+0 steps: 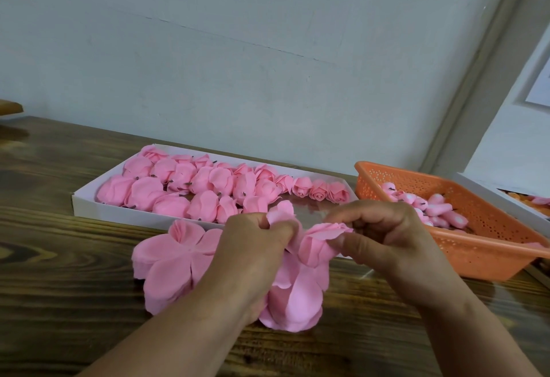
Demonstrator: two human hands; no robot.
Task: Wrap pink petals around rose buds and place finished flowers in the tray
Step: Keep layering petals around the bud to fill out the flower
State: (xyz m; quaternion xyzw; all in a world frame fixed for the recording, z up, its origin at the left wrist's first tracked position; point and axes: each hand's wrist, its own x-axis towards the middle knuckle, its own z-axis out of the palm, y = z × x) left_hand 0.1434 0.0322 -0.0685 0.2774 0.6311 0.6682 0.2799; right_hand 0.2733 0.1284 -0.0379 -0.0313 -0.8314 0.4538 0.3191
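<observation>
Both hands pinch one pink petal sheet above the table: left hand (256, 245) curled on one edge, right hand (384, 236) on the other, near the flower tray (89, 204); pulling apart too hard could tear it
</observation>
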